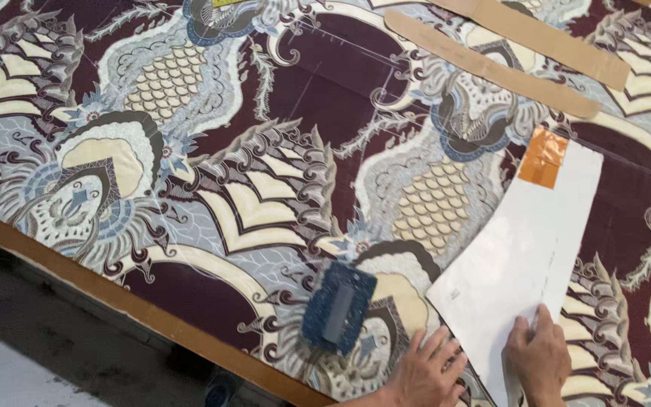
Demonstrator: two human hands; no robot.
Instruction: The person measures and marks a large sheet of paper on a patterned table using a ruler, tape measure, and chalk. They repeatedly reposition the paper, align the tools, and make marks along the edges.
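Observation:
A white paper pattern piece (521, 256) with an orange tape patch (542, 158) at its top lies on patterned maroon, cream and blue fabric (212, 151). My left hand (425, 371) lies flat, fingers spread, at the pattern's lower left edge, pressing on the fabric and paper edge. My right hand (538, 356) rests on the pattern's lower end, fingers curled; it seems to pinch a thin marking tool, but that is hard to tell. A dark blue rectangular block (338, 307) sits on the fabric just left of my left hand.
Two long brown cardboard pattern strips (491, 68) (559, 41) lie on the fabric at the top right. The table's wooden edge (114, 294) runs diagonally at the lower left, with dark floor (39, 339) beyond it.

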